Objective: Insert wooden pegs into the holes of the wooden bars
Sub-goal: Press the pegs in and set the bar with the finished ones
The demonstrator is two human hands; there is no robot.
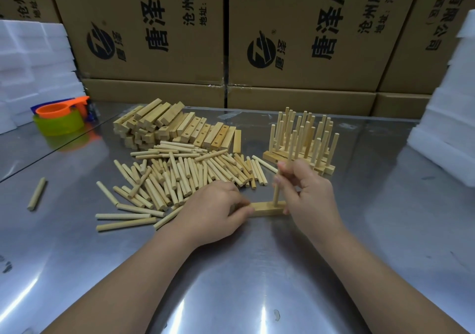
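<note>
A short wooden bar [267, 209] lies flat on the steel table in front of me. My left hand [213, 211] grips its left end. An upright wooden peg [276, 195] stands in the bar, and my right hand [305, 192] pinches its upper part. Behind my hands spreads a loose pile of pegs [180, 174]. Farther back sits a heap of drilled bars [174, 128]. To the right stand finished bars with pegs upright [303, 141].
A lone peg [37, 193] lies at the left of the steel table [231, 282]. Orange and green plastic cups [60, 120] sit at the back left. White foam blocks [447, 138] flank both sides. Cardboard boxes [295, 38] wall off the back.
</note>
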